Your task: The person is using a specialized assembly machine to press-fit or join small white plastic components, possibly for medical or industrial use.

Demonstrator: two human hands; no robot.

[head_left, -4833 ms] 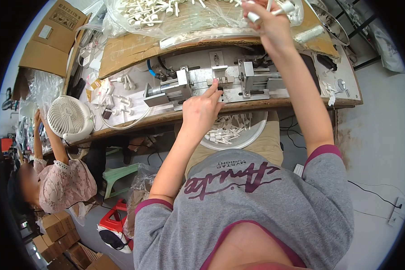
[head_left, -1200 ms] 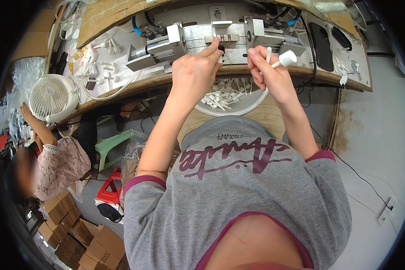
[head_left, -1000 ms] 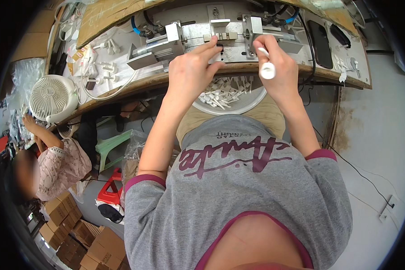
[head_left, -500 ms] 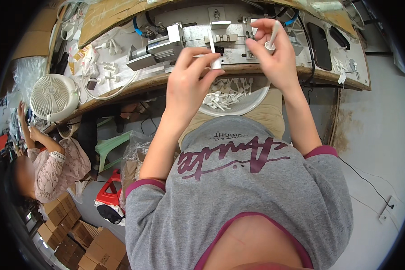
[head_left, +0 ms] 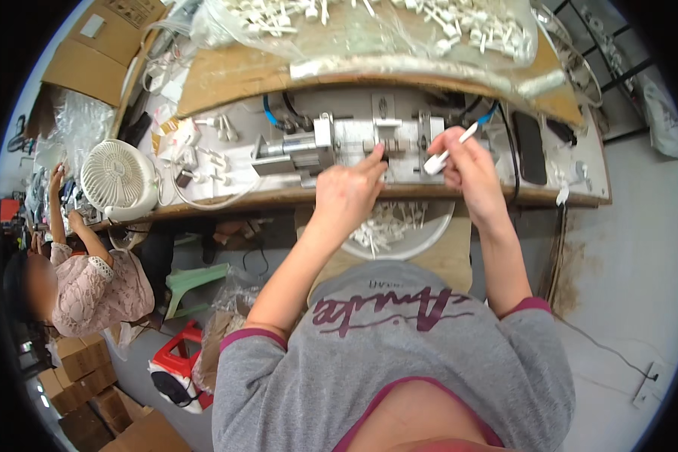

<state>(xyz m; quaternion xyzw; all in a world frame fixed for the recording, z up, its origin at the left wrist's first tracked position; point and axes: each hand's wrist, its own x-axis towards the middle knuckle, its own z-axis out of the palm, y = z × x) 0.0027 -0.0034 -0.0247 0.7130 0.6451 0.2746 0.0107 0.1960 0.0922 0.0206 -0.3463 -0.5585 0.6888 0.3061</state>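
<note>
Upper centre: your right hand (head_left: 471, 172) clamped on a white stemmed piece (head_left: 434, 163).
Its wide end points lower left. Your left hand (head_left: 345, 196) extends a finger to the small metal block (head_left: 396, 145); can't tell whether it pinches anything. Mid-frame below: bowl (head_left: 443, 235) of white pieces (head_left: 384, 230).

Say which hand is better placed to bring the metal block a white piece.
Probably your right hand: it holds a white piece near the metal block, while your left hand has a finger at that block.
</note>
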